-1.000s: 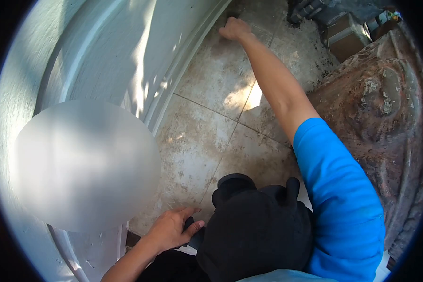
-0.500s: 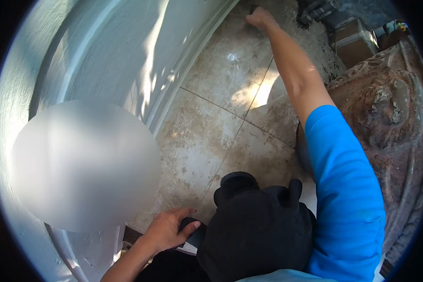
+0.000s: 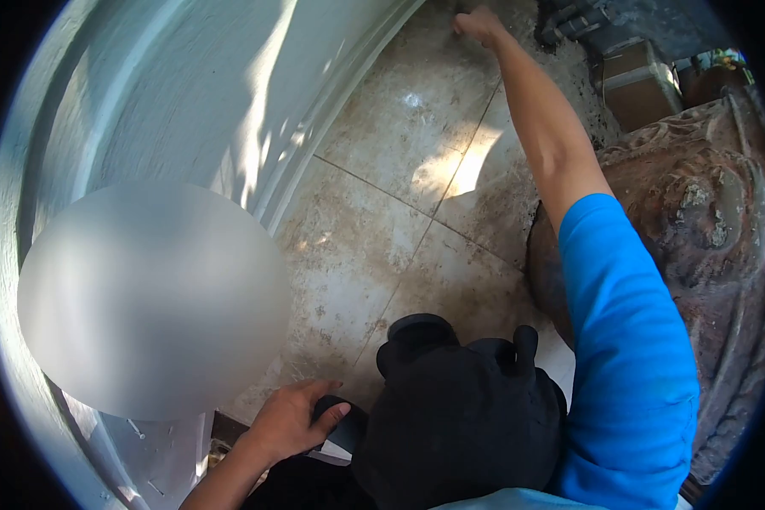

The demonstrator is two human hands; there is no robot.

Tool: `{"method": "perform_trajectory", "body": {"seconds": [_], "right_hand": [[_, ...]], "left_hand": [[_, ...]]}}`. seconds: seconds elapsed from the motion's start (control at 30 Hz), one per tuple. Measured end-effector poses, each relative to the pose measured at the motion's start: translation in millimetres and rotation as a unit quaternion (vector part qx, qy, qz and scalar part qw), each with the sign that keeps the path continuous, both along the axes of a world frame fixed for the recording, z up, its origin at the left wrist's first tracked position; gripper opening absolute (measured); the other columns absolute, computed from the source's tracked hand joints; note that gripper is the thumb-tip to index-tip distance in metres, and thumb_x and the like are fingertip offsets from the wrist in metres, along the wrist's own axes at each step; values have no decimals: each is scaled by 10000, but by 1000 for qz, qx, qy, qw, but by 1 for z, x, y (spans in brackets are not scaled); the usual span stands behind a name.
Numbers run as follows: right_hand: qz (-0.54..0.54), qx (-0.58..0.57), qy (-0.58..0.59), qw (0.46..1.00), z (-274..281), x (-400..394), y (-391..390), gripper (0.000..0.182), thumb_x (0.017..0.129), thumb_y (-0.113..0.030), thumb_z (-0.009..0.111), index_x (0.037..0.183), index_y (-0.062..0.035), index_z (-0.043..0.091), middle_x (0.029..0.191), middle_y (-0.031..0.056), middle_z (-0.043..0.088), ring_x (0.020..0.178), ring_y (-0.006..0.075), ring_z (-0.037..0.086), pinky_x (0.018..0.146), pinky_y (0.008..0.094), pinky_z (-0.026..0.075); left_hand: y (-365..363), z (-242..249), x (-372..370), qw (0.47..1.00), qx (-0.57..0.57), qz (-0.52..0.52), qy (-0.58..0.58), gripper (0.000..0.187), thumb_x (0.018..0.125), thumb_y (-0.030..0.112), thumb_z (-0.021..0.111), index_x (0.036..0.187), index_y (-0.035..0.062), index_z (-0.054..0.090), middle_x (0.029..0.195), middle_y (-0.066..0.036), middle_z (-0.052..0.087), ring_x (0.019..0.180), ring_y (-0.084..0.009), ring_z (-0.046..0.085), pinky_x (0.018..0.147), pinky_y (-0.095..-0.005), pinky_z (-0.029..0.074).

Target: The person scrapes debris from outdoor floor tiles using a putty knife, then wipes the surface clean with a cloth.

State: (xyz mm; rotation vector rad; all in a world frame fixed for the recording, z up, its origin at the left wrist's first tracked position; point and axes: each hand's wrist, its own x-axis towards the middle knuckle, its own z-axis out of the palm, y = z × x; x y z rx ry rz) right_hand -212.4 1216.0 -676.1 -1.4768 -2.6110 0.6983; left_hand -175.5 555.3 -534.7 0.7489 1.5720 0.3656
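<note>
My right hand is stretched far ahead, low over the dirty tiled floor. Its fingers are curled closed, with a small dark thing at them by the frame's top edge, too cut off to name. My left hand is down near my body, thumb and fingers apart. It rests against a rounded black item that looks like part of my footwear; the other fingers are partly hidden. Beside it, my black clothing fills the bottom middle.
A pale wall with a ledge runs along the left. On the right stands a large weathered brown carved object. Behind it are a cardboard box and dark pipes. A grey blurred oval covers part of the left side.
My right hand has shifted slightly right and up in view, still closed. My left hand has moved a little to the left. The whole view has turned slightly.
</note>
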Motion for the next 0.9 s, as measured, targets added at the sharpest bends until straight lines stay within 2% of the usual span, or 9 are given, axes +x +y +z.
{"method": "perform_trajectory", "body": {"seconds": [0.1, 0.2, 0.3, 0.4, 0.5, 0.6, 0.7, 0.8, 0.9], "right_hand": [[-2, -35, -45, 998, 26, 9, -16, 436, 599, -248, 662, 937, 22, 721, 1114, 259, 692, 1070, 358, 668, 882, 406, 531], [16, 3, -72, 997, 33, 14, -25, 404, 581, -239, 653, 871, 36, 710, 1069, 257, 700, 1034, 363, 678, 849, 402, 535], [-22, -57, -54, 997, 27, 14, -9, 493, 574, -237, 654, 983, 30, 720, 1123, 249, 694, 1076, 364, 666, 869, 396, 534], [-14, -33, -23, 999, 22, 19, -10, 607, 572, -239, 653, 1121, 14, 706, 1189, 243, 679, 1125, 364, 651, 896, 393, 531], [13, 9, -41, 999, 24, 24, -21, 681, 574, -232, 650, 1216, -6, 678, 1236, 240, 662, 1156, 366, 637, 919, 392, 527], [12, 12, -10, 1000, 10, 23, -2, 667, 572, -222, 647, 1203, -8, 684, 1241, 238, 661, 1169, 371, 631, 940, 385, 521], [2, -34, -62, 997, 28, 15, -10, 637, 569, -210, 640, 1171, -9, 700, 1234, 233, 667, 1173, 372, 630, 949, 382, 517], [4, -35, -74, 997, 34, 18, -24, 547, 564, -208, 644, 1060, 11, 721, 1172, 236, 688, 1127, 371, 650, 919, 390, 523], [-4, 32, 34, 999, 4, 21, -6, 457, 554, -194, 645, 950, 22, 718, 1097, 254, 696, 1076, 371, 665, 868, 403, 529]], "left_hand": [[-3, -4, 3, 999, -5, 25, -33, 521, 938, 427, 654, 1239, 2, 638, 1038, -215, 700, 874, -349, 689, 834, -430, 544], [4, 2, 0, 1000, -11, 2, -16, 525, 939, 428, 650, 1241, -1, 636, 1042, -213, 701, 876, -351, 688, 840, -432, 542], [7, 2, -2, 1000, -8, -18, 1, 521, 940, 424, 650, 1244, 1, 633, 1050, -215, 699, 885, -355, 688, 844, -434, 542], [9, 0, -1, 1000, -2, -26, 3, 511, 942, 422, 648, 1249, 13, 633, 1052, -218, 695, 916, -368, 686, 856, -444, 540], [13, 3, -2, 1000, -17, -14, -7, 497, 944, 418, 645, 1250, 26, 635, 1046, -219, 692, 944, -381, 683, 866, -453, 538], [12, 2, -1, 1000, -19, -21, -5, 487, 945, 413, 646, 1246, 31, 638, 1032, -217, 691, 928, -380, 683, 853, -454, 537], [9, -2, 0, 1000, -1, -28, 2, 482, 944, 405, 649, 1244, 28, 638, 1013, -215, 691, 894, -371, 683, 833, -451, 538], [16, 5, -1, 1000, -18, -16, -9, 475, 942, 396, 654, 1244, 29, 639, 1000, -214, 693, 883, -368, 683, 831, -450, 537], [15, 2, 0, 1000, -5, -16, -7, 471, 941, 388, 658, 1248, 31, 638, 986, -212, 696, 882, -370, 684, 834, -450, 537]]}}
